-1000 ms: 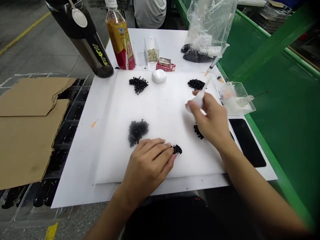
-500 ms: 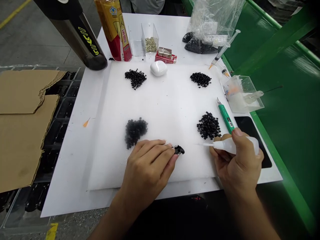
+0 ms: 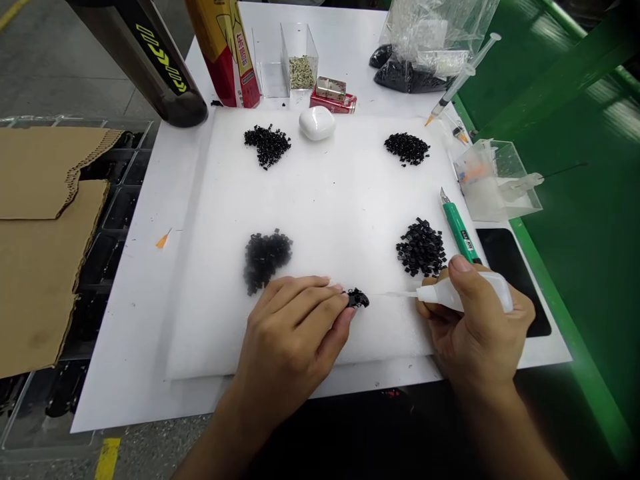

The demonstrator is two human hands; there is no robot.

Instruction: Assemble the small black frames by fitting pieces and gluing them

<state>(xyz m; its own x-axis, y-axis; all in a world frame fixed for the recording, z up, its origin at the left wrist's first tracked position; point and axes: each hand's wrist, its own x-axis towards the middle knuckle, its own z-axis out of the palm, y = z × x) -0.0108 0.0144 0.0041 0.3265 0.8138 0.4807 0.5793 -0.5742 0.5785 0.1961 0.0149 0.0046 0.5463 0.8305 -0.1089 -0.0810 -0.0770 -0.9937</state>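
Note:
My left hand (image 3: 303, 330) is closed on a small black part (image 3: 358, 299) resting over the white foam sheet (image 3: 345, 220); only the part's right end shows past the fingertips. A white squeeze bottle with a thin nozzle (image 3: 453, 292) lies in the grip of my right hand (image 3: 477, 320). Its nozzle points left, with the tip close to the black part; whether they touch I cannot tell. Piles of small black pieces lie around: square ones (image 3: 421, 248) near the bottle, a duller heap (image 3: 265, 259) beyond my left hand, and two finer heaps (image 3: 407, 148) farther back.
A green craft knife (image 3: 459, 227) and a black phone (image 3: 515, 280) lie at the right, near a clear box (image 3: 487, 187). A syringe (image 3: 460, 83) leans by a plastic bag (image 3: 430, 47). Behind stand a dark bottle (image 3: 150, 60), a drink carton (image 3: 227, 57) and a white rounded object (image 3: 317, 123).
My right hand has brought the squeeze bottle left, its nozzle tip now nearer the black part. The left hand keeps its hold. The whole view has shifted slightly.

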